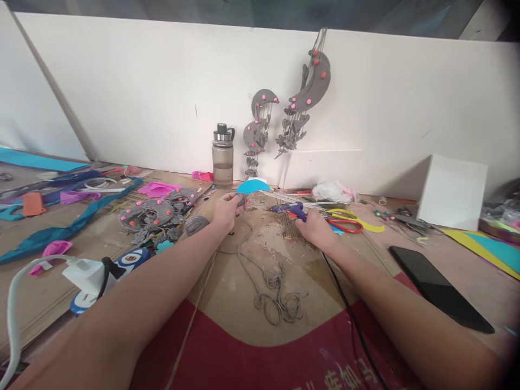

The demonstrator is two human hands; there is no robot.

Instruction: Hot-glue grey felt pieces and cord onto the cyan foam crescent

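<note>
My left hand [226,210] pinches a small grey piece tied to a grey string [268,281], right beside a blue half-disc of foam [253,187]. The string trails toward me and lies in a loose tangle on the cardboard. My right hand [315,228] grips a blue glue gun [291,209] with its nozzle pointing left toward the left hand. The gun's black cord [349,314] runs back along my right forearm.
A grey bottle [222,157] stands at the white wall, with two grey crescent hangings [303,97] leaning behind. Grey foam shapes [156,216] with pink dots pile at left. Red scissors [345,224], a black phone [439,287], a white box [453,190] and a white charger [83,273] lie around.
</note>
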